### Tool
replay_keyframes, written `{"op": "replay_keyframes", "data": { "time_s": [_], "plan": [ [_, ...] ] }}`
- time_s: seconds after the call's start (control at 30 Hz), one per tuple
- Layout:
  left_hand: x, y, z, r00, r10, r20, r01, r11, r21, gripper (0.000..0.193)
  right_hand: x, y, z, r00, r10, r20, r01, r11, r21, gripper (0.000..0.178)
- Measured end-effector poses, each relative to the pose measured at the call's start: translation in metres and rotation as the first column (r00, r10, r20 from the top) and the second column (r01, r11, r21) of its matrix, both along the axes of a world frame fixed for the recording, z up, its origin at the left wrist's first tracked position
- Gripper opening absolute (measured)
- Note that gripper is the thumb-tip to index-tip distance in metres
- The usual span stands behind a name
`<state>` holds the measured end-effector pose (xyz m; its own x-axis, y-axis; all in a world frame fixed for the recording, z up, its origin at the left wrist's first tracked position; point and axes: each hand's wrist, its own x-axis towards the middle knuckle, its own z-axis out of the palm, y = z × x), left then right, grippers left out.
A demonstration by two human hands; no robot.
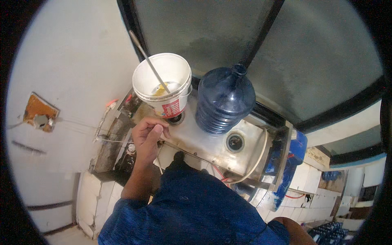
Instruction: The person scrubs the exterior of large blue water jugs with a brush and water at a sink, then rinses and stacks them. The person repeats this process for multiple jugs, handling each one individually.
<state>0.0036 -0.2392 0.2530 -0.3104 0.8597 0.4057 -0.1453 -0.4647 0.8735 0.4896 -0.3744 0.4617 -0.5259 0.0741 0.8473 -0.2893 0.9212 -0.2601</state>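
My left hand (149, 131) is raised just below a white plastic bucket (141, 85), its fingers loosely curled and the thumb folded against them. Nothing shows in its grip. The bucket has a red label and tilts slightly; a long metal rod (149, 61) leans in it, with some yellow material at the bottom. To its right a dark blue translucent water jug (224, 100) stands upright, neck up, on a metal counter (200, 141). My right forearm (296, 232) enters at the lower right; the hand itself is outside the picture.
Two round dark openings sit in the counter: one (234, 142) right of the jug, one partly under the bucket. A pale hose (261, 157) curves over the right edge. A blue barrel-like container (290, 167) stands beyond. A white wall (73, 65) is at left, dark-framed glass panels behind.
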Motion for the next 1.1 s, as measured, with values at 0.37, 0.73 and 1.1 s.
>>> {"op": "replay_keyframes", "data": {
  "time_s": [0.37,0.73,1.1],
  "plan": [
    [-0.071,0.084,-0.029,0.963,-0.269,0.004,0.267,0.955,-0.125,0.018,-0.170,0.102,-0.122,0.970,-0.243,0.013,0.188,0.716,-0.672,0.011],
    [-0.061,0.132,-0.043,0.787,-0.616,-0.012,0.599,0.770,-0.220,0.016,-0.238,0.139,-0.153,0.934,0.092,0.346,0.278,0.421,-0.864,0.041],
    [0.050,0.208,-0.070,0.945,-0.152,-0.291,0.163,0.987,0.014,0.032,0.004,0.263,-0.417,-0.014,-0.460,0.888,0.952,-0.277,-0.129,0.046]
  ]
}}
